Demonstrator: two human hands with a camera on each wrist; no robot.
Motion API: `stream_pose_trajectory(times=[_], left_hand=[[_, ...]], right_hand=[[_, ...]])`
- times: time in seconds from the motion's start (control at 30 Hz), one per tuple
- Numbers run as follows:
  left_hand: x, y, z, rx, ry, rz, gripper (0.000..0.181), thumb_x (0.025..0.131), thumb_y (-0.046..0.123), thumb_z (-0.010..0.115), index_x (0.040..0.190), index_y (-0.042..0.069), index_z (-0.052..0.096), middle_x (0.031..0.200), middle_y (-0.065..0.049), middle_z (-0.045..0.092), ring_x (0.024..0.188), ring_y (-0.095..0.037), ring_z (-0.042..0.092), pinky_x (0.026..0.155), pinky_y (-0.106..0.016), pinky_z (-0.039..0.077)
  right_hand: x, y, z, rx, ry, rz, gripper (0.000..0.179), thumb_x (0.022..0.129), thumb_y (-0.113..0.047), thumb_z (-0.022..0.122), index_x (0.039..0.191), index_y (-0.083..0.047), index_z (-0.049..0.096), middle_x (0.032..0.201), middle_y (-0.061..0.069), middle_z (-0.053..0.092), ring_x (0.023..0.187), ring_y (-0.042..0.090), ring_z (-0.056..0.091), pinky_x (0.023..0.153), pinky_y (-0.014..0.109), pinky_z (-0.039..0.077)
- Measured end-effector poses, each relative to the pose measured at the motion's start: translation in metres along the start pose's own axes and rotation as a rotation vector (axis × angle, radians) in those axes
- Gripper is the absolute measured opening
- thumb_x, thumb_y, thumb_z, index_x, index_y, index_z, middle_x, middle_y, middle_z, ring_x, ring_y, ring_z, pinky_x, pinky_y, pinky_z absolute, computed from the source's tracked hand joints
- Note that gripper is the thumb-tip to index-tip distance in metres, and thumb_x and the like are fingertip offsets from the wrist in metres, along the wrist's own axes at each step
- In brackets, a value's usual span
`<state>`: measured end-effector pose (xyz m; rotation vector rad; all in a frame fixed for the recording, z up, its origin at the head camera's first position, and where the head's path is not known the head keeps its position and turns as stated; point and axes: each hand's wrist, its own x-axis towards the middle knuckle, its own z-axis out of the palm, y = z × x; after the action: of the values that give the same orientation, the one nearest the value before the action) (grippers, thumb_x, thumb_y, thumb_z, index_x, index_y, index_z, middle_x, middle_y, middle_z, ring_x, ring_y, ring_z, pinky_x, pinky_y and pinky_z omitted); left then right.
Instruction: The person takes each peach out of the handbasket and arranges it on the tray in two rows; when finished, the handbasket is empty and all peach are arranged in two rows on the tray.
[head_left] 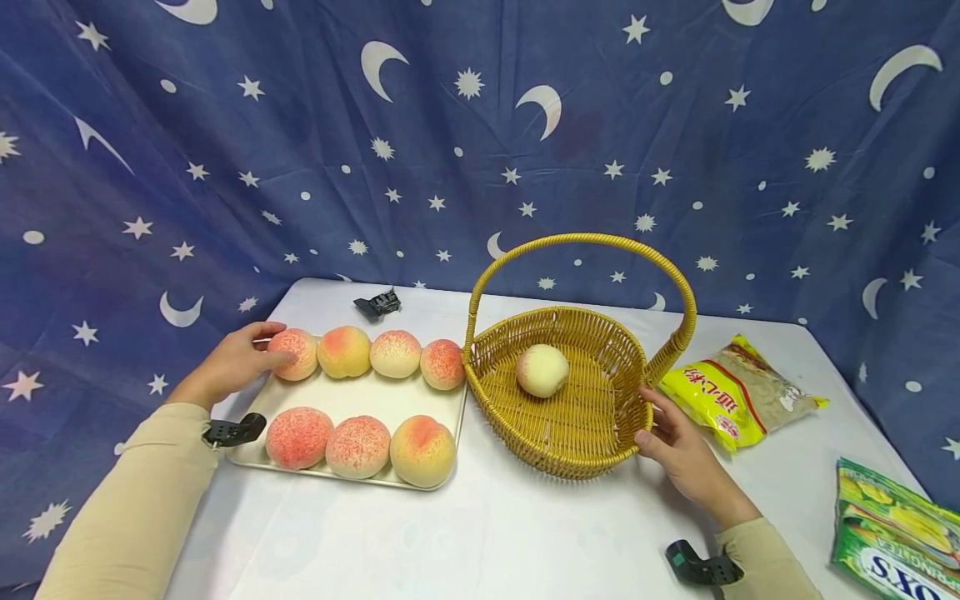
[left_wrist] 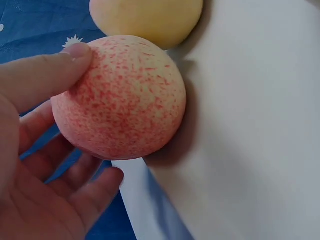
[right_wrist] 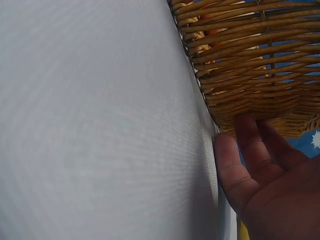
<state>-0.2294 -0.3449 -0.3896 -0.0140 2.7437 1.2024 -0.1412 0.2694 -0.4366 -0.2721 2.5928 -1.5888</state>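
Observation:
At the tray's back left corner my left hand holds a speckled pink peach, thumb on one side and fingers around the other. Several more peaches, yellow and pink, lie in two rows on the cream tray. To the right stands a golden wicker basket with a tall arched handle. Inside it sits one pale peach. My right hand grips the basket's right rim near the handle base; in the right wrist view, its fingertips meet the woven outer wall.
Right of the basket lies a yellow and clear food bag. A green packet is at the table's right edge. Behind the tray is a small black clip-like object. A blue curtain with moons and stars hangs behind the white table.

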Motion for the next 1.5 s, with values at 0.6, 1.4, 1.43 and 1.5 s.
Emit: stream_pose_trajectory(times=[0.6,1.4,1.43,1.5], left_hand=[[0.007,0.0,0.001,-0.058,0.022,0.052,0.062,0.096,0.007,0.064,0.146,-0.012,0.034,0.149,-0.035,0.035,0.139,-0.049,0.031,0.109,-0.057,0.034],[0.013,-0.001,0.008,-0.113,0.043,0.098,0.063,0.096,0.002,0.062,0.146,-0.016,0.029,0.15,-0.037,0.031,0.141,-0.052,0.026,0.112,-0.058,0.028],[0.013,-0.001,0.008,-0.111,0.051,0.101,0.062,0.096,0.002,0.062,0.146,-0.016,0.03,0.149,-0.037,0.032,0.14,-0.052,0.027,0.112,-0.057,0.028],[0.013,-0.001,0.009,-0.103,0.065,0.108,0.06,0.096,0.002,0.062,0.145,-0.016,0.032,0.148,-0.037,0.033,0.14,-0.052,0.028,0.112,-0.057,0.029]], right_hand=[[-0.001,0.0,0.001,0.03,0.004,-0.021,0.066,0.104,-0.013,0.056,0.157,-0.001,0.02,0.154,0.037,0.023,0.128,0.056,0.042,0.085,0.016,0.046],[-0.001,0.001,0.002,0.031,0.007,-0.013,0.066,0.104,-0.014,0.056,0.158,-0.003,0.02,0.153,0.036,0.025,0.129,0.055,0.042,0.086,0.018,0.047],[-0.001,0.001,0.001,0.027,0.006,-0.012,0.067,0.104,-0.014,0.056,0.158,-0.004,0.02,0.153,0.036,0.024,0.129,0.055,0.042,0.087,0.02,0.047],[-0.001,0.001,0.001,0.019,0.002,-0.009,0.067,0.104,-0.015,0.057,0.159,-0.004,0.019,0.155,0.035,0.023,0.131,0.055,0.041,0.091,0.027,0.05]])
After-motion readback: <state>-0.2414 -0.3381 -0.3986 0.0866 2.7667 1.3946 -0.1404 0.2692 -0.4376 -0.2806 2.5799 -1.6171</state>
